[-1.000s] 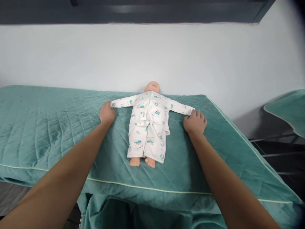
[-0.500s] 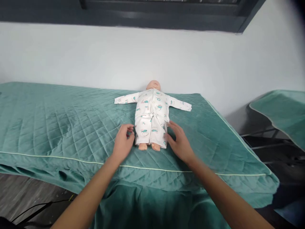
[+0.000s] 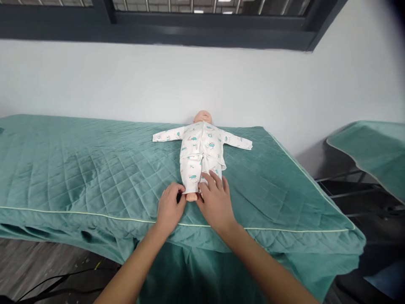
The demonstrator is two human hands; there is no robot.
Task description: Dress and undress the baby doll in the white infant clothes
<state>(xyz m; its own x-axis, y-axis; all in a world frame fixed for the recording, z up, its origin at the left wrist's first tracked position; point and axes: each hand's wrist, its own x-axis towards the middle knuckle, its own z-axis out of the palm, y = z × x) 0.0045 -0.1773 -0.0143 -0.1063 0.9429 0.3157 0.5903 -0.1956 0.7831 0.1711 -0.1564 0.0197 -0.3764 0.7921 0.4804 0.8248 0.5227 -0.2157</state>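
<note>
A pale-pink baby doll in soft printed clothes [image 3: 202, 153] lies on its back, its head at the far edge of the bed-like surface, beside the wall, and its feet toward the person. Its white cotton top with small teal and red prints [image 3: 202, 141] is on and appears fastened down the front, with both long sleeves spread out flat to the sides. The matching white printed trousers [image 3: 190, 166] are on as well. One small pink foot [image 3: 191, 197] shows below a cuff; the other foot and most of that leg are hidden. The bare left hand [image 3: 171, 206] and bare right hand [image 3: 215, 203] meet at this cuff, one on each side, thumbs and forefingers apparently closed on the hem; the right hand's other fingers fan over the hidden leg. Dressing looks complete, and the arms seem neatly arranged. What remains appears small: this cuff is in hand, the other cannot be judged, and the top's lower edge flares out on one side. Beneath everything stretches a quilted green velvety cover with pale piping [image 3: 104, 169], and behind it rises a plain white wall [image 3: 142, 84] under a dark grey window frame [image 3: 202, 31].
</note>
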